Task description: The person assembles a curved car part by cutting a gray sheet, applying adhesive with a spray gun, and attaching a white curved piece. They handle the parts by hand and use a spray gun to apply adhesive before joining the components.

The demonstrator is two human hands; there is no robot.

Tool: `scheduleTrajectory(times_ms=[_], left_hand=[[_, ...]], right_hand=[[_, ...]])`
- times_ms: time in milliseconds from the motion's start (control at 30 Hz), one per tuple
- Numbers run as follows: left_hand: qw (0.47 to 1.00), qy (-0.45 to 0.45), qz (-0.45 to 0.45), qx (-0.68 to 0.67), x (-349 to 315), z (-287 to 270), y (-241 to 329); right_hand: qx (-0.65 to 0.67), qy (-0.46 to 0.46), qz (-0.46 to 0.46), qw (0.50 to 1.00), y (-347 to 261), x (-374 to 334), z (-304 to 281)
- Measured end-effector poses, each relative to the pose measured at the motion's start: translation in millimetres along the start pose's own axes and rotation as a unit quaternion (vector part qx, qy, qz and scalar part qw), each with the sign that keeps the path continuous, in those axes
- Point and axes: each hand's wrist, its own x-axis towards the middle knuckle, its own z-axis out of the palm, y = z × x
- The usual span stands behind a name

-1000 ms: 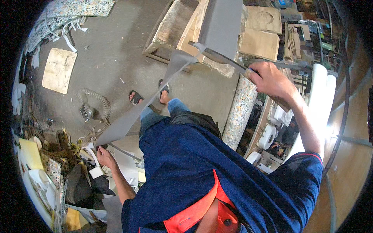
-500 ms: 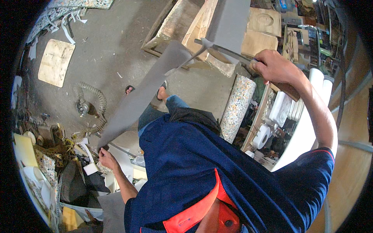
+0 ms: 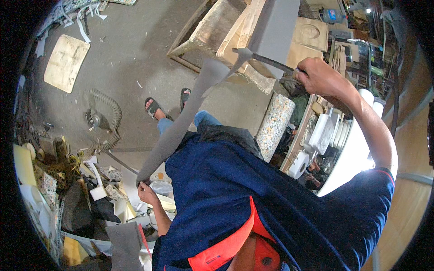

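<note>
My left hand [image 3: 148, 193] pinches the lower end of the long grey strip [image 3: 184, 118]; its long axis slants up and rightward from there, across my front. My right hand [image 3: 320, 77] is closed around 1 end of the dark bar [image 3: 271, 62] and is nearer the strip's upper end, by the bar's far tip; whether it loops there, I cannot tell.

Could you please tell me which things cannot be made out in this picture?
In the head view:
Near end of the dark bar: covered by the right hand.
Exact hold of the left hand on the grey strip: too small to tell.
Far end of the grey board: cut off by the top edge.
</note>
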Motion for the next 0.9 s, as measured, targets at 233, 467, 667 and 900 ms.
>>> scheduleTrajectory(times_ms=[233,467,667,900], left_hand=[[1.000,0.004,-0.015,0.002,-19,6,-13],[0.999,0.007,-0.030,0.023,-23,11,-26],[0.994,0.029,-0.101,0.034,-23,-2,-49],[0.995,0.042,-0.082,0.047,-14,-10,-61]], right_hand=[[-0.016,-0.006,0.026,1.000,3,-17,-5],[-0.032,0.036,-0.034,0.998,3,18,14],[-0.070,0.046,-0.056,0.995,3,21,13],[0.150,0.229,-0.027,0.961,20,-47,-6]])
